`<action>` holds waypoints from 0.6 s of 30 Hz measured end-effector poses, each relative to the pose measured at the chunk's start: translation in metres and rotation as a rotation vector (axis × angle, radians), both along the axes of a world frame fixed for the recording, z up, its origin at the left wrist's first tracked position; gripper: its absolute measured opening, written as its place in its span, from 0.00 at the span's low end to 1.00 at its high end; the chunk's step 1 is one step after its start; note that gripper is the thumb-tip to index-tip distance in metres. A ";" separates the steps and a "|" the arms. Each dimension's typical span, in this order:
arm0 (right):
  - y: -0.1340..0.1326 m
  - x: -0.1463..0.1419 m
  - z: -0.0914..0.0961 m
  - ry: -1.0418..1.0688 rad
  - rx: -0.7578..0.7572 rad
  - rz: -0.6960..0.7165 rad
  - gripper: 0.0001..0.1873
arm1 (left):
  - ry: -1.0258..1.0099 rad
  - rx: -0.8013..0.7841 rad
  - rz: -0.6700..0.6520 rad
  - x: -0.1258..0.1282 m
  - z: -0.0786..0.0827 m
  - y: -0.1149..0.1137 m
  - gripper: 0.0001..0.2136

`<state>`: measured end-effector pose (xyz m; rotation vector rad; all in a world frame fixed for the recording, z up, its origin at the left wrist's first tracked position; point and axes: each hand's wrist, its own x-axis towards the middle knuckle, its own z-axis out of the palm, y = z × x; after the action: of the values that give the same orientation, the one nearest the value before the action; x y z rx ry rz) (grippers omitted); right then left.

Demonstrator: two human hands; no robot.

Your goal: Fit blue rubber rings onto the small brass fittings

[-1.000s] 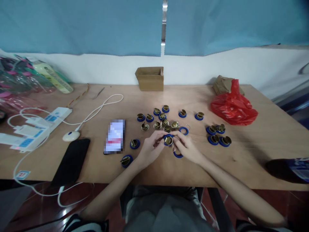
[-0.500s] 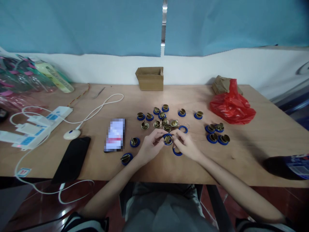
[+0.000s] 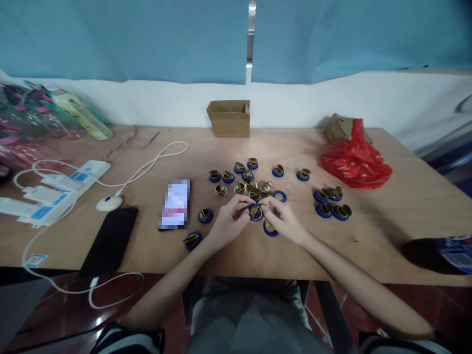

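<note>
Between both hands is a round brass-coloured metal piece with a blue ring (image 3: 255,212) around it, held just above the table. My left hand (image 3: 233,219) pinches its left edge with thumb and fingers. On the opposite edge, the fingers of my right hand (image 3: 282,219) are closed too. One loose blue ring (image 3: 271,230) lies partly under my right hand, and another blue ring (image 3: 280,196) lies beyond it. Several bare brass-coloured pieces (image 3: 239,187) sit just past my fingertips. Similar pieces fitted with blue rings (image 3: 205,215) are spread to the left, behind and right.
On the left lie a phone with a lit screen (image 3: 175,204), a black phone (image 3: 109,241) and a white power strip (image 3: 70,191) with cables. An open cardboard box (image 3: 230,119) stands at the back. To the right are a red plastic bag (image 3: 356,160) and a dark bottle (image 3: 438,254).
The brass-coloured piece between my fingers has tilted slightly inside its blue ring. Both hands keep nearly the same place and grip.
</note>
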<state>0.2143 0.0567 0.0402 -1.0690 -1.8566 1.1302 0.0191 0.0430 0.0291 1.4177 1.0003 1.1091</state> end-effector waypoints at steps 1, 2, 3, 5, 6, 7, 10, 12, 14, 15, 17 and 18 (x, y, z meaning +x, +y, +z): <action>0.000 0.000 0.000 -0.004 0.013 -0.002 0.12 | -0.004 0.000 0.005 0.000 0.000 0.000 0.09; 0.000 0.000 0.000 -0.010 0.027 -0.006 0.12 | -0.014 -0.002 0.008 0.001 -0.001 0.000 0.09; 0.000 0.000 0.000 -0.017 0.042 -0.012 0.12 | -0.034 -0.010 0.003 0.002 -0.001 0.000 0.09; 0.001 0.001 0.001 -0.030 0.071 -0.036 0.12 | -0.104 -0.041 -0.029 0.003 0.000 0.001 0.09; 0.001 0.002 0.001 -0.034 0.083 -0.050 0.12 | -0.145 -0.060 -0.050 0.004 0.000 0.001 0.10; 0.002 0.003 0.001 -0.034 0.093 -0.065 0.12 | -0.182 -0.076 -0.070 0.004 0.001 0.001 0.10; 0.004 0.004 0.002 -0.017 0.097 -0.083 0.13 | -0.249 -0.112 -0.111 0.004 0.003 0.002 0.12; 0.004 0.004 0.002 0.018 0.072 -0.080 0.13 | -0.279 -0.129 -0.111 0.004 0.004 0.003 0.14; 0.004 0.003 0.002 0.073 0.026 -0.052 0.12 | -0.306 -0.133 -0.087 0.003 0.005 0.004 0.15; 0.004 0.003 0.002 0.098 0.004 -0.032 0.12 | -0.312 -0.132 -0.074 0.003 0.005 0.005 0.16; 0.003 0.002 0.002 0.129 -0.021 0.002 0.12 | -0.302 -0.124 -0.065 0.002 0.005 0.005 0.17; 0.003 0.002 0.002 0.136 -0.024 0.011 0.13 | -0.291 -0.118 -0.068 0.002 0.005 0.005 0.18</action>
<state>0.2162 0.0600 0.0426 -0.9720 -1.7488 1.2036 0.0207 0.0483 0.0337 1.1488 0.7902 1.1478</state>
